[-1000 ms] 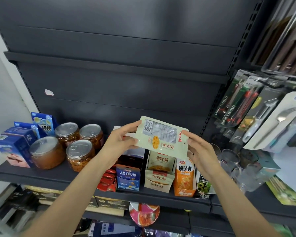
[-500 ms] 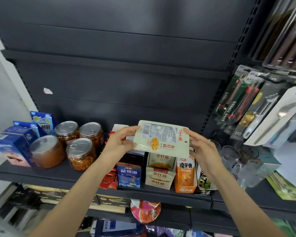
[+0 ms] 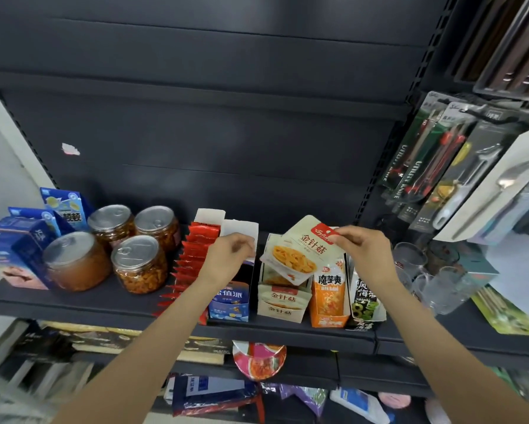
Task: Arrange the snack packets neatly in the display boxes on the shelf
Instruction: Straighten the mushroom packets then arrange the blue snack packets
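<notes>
Your right hand [image 3: 362,255] pinches the cream flat foil mushroom packet [image 3: 296,250] by its red top corner, tilted just above the beige cardboard display box [image 3: 283,304] below-left of it. Left hand [image 3: 231,255] loosely curled, empty. Next: straighten it, slide it down in.

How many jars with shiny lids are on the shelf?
4, in a cluster left of the red packets: back-left jar, back-right jar, big front-left jar, front-right jar. More may be hidden behind them.
</notes>
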